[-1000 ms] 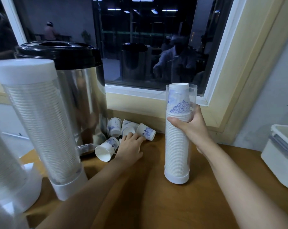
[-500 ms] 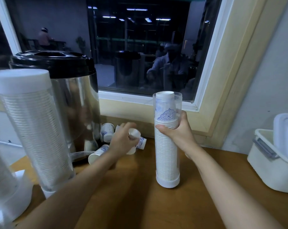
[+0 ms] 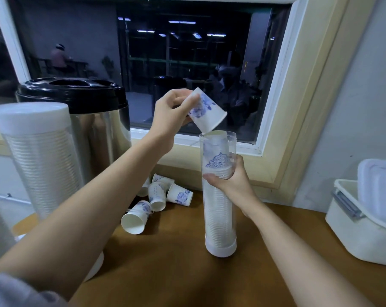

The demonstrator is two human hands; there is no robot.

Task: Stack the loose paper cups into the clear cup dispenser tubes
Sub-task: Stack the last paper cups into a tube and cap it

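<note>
A clear dispenser tube (image 3: 219, 218) stands upright on the wooden table, nearly full of stacked white cups. My right hand (image 3: 230, 185) grips it near the top. Above the tube's open mouth, my left hand (image 3: 171, 116) holds a white paper cup with blue print (image 3: 206, 113), tilted mouth-down, its rim just touching the tube's top. Several loose cups (image 3: 158, 199) lie on their sides on the table by the wall, left of the tube.
A steel urn with a black lid (image 3: 92, 120) stands at the back left. A second, capped dispenser tube full of cups (image 3: 39, 165) stands in front of it. A white lidded box (image 3: 364, 220) sits at the right. A window is behind.
My left hand picked a cup from the loose pile and lifted it up and right to the tube's mouth. My right hand kept its hold on the tube.
</note>
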